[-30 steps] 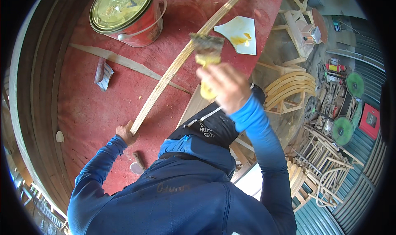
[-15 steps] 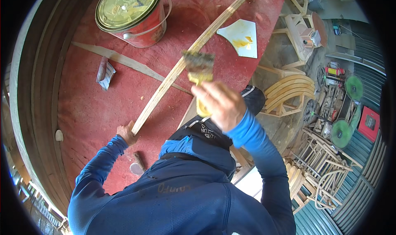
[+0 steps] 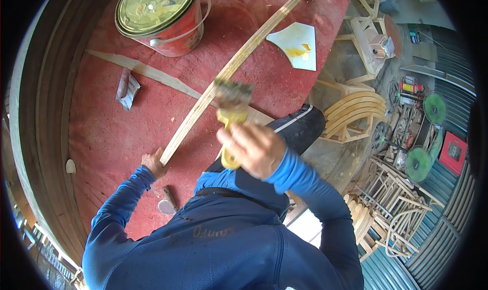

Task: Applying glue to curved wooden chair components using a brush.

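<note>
The person's left hand (image 3: 154,164) grips the near end of a long curved wooden strip (image 3: 231,70), pinning it so it lies steady, slanting across the red table (image 3: 101,137) toward its far right corner. The right hand (image 3: 253,148) is closed around the yellow handle of a wide brush (image 3: 231,107), bristles set against the strip's middle, angled to spread along its face. A red can (image 3: 160,15) with a smeared lid sits at the far edge, within reach; a white card (image 3: 296,46) daubed with yellow lies near the right edge.
</note>
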A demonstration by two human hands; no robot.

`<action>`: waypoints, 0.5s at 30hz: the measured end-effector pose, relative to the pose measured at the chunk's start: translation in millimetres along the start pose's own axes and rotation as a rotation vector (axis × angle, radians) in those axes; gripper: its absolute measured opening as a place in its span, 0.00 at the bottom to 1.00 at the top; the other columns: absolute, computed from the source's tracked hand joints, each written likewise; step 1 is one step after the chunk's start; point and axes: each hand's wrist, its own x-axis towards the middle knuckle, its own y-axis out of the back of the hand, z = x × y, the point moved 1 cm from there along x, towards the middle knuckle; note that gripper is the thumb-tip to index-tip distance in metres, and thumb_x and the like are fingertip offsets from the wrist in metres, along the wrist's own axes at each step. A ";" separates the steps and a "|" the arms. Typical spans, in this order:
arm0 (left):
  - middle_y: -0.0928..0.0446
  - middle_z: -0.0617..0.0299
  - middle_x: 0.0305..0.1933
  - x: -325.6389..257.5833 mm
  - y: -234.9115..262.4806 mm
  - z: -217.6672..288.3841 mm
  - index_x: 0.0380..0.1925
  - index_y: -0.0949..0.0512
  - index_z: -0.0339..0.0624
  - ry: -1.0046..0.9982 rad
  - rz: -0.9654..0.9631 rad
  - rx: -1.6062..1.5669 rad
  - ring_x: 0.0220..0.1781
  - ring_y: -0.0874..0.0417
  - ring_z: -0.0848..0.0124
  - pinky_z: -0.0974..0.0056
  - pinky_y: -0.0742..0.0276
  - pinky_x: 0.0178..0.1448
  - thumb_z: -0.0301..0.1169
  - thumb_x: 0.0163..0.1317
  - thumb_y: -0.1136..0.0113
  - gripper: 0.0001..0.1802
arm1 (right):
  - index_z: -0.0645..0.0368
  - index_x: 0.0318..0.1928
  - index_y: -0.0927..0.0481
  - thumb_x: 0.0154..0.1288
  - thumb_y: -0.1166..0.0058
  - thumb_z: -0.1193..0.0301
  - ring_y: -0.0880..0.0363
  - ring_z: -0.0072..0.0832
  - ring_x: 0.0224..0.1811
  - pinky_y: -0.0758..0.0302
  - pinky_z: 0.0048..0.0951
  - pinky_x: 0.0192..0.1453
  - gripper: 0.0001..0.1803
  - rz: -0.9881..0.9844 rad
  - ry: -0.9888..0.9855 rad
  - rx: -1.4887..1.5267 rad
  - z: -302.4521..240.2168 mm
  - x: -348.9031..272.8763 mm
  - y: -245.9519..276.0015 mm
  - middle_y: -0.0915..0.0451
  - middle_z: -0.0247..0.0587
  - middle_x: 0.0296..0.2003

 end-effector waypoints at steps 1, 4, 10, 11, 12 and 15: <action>0.19 0.47 0.31 0.0 0.6 -0.3 0.44 0.29 0.48 0.006 -0.003 -0.001 0.35 0.17 0.41 0.40 0.22 0.42 0.41 0.54 0.36 0.20 | 0.62 0.55 0.18 0.64 0.42 0.70 0.17 0.40 0.37 0.15 0.37 0.43 0.20 0.009 -0.014 0.083 -12.7 1.6 -1.6 0.20 0.48 0.43; 0.18 0.47 0.31 -3.4 1.6 0.1 0.44 0.29 0.48 -0.004 0.004 0.001 0.35 0.17 0.41 0.40 0.22 0.43 0.41 0.54 0.35 0.20 | 0.61 0.52 0.17 0.63 0.39 0.73 0.17 0.37 0.36 0.17 0.36 0.40 0.17 0.086 -0.134 0.334 -9.7 12.2 18.5 0.19 0.45 0.38; 0.18 0.49 0.35 -2.8 -1.2 0.5 0.43 0.30 0.49 0.046 -0.035 0.000 0.39 0.16 0.42 0.40 0.23 0.46 0.44 0.53 0.33 0.22 | 0.69 0.54 0.21 0.71 0.40 0.70 0.13 0.30 0.33 0.12 0.30 0.36 0.17 0.400 -0.889 1.264 142.6 6.4 27.1 0.14 0.51 0.42; 0.18 0.49 0.35 -0.6 1.0 2.9 0.43 0.30 0.49 0.032 -0.032 0.004 0.39 0.16 0.42 0.40 0.23 0.46 0.44 0.53 0.33 0.22 | 0.69 0.54 0.21 0.70 0.39 0.71 0.13 0.31 0.33 0.11 0.31 0.35 0.17 0.423 -0.941 1.260 174.9 1.2 35.5 0.14 0.52 0.42; 0.18 0.49 0.35 -2.0 4.1 5.6 0.44 0.30 0.49 0.032 -0.031 0.005 0.39 0.16 0.42 0.40 0.23 0.46 0.43 0.53 0.34 0.22 | 0.70 0.55 0.22 0.72 0.43 0.73 0.13 0.33 0.33 0.12 0.32 0.36 0.16 0.433 -0.979 1.163 196.1 4.8 48.1 0.15 0.51 0.42; 0.18 0.49 0.35 0.8 6.0 8.0 0.44 0.30 0.49 0.023 -0.033 0.012 0.39 0.16 0.42 0.40 0.23 0.47 0.43 0.54 0.35 0.22 | 0.69 0.56 0.22 0.71 0.41 0.71 0.13 0.34 0.35 0.11 0.32 0.41 0.18 0.569 -0.942 0.952 247.7 14.9 86.8 0.15 0.49 0.46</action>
